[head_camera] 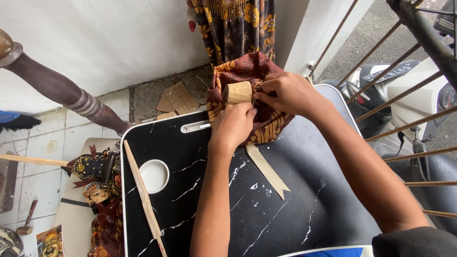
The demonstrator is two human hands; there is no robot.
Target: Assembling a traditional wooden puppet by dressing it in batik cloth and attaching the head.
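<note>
A short wooden cylinder [237, 92] sticks out of a bundle of brown and orange patterned cloth [266, 123] at the far edge of a small black marbled table [190, 190]. My left hand [232, 124] grips the cloth just below the cylinder. My right hand [285, 93] pinches the cloth gathered against the cylinder's right side. A tan ribbon [267, 170] trails out from under the cloth across the table top toward me.
A long thin wooden stick [144, 200] lies along the table's left side beside a round white recess [153, 175]. Painted puppets [100, 190] lie on the floor at left. A dark turned wooden post [71, 97] leans far left. Rusty metal bars [404, 109] and a scooter [409, 90] stand right.
</note>
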